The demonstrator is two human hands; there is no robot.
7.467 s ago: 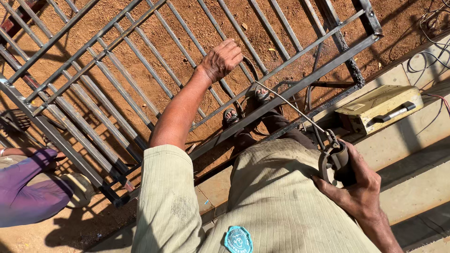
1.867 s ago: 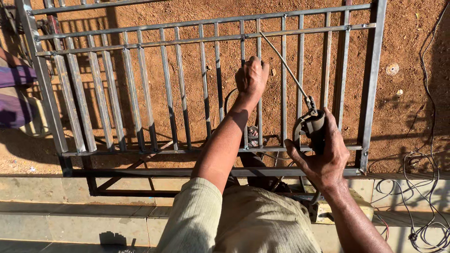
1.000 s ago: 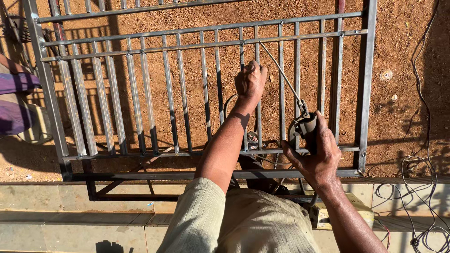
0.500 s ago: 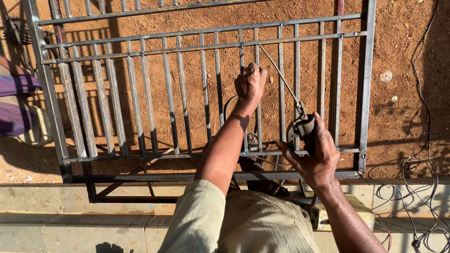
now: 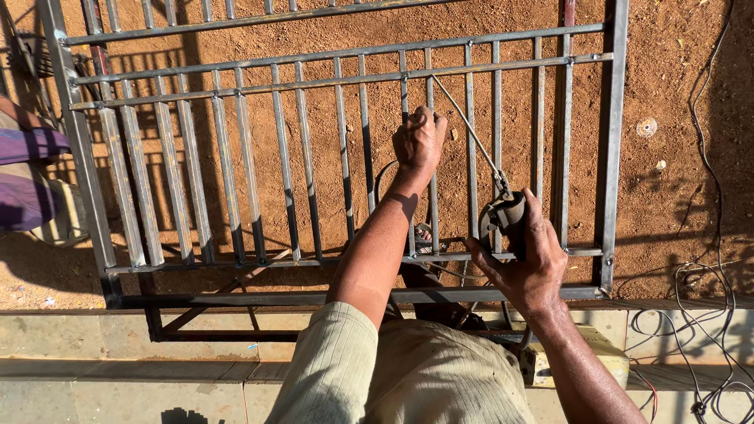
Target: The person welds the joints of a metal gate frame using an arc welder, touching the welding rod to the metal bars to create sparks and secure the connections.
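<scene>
Currently, your left hand [image 5: 420, 143] is closed in a fist around one vertical bar of the steel gate frame [image 5: 345, 157], in its upper half, just below the two upper cross rails. Your right hand [image 5: 528, 267] is closed around the electrode holder [image 5: 503, 216], a dark clamp-type tool positioned near the lower cross rail of the frame. A thin welding rod [image 5: 467, 129] extends from the holder up and to the left at a slant; its far tip meets the second cross rail just beside the bar that the left hand holds. The frame lies over reddish dirt ground [image 5: 675, 94], with its right upright well to the right of the holder. A concrete ledge [image 5: 118, 345] runs along the lower edge of the view, below the bottom rail. A yellowish box-shaped unit [image 5: 581, 361] sits on this ledge beneath your right forearm, touching it or just behind it; which cannot be determined. Loose cables [image 5: 707, 314] lie tangled at the right side. Another person's clothed limb [image 5: 31, 173] is visible at the far left.
</scene>
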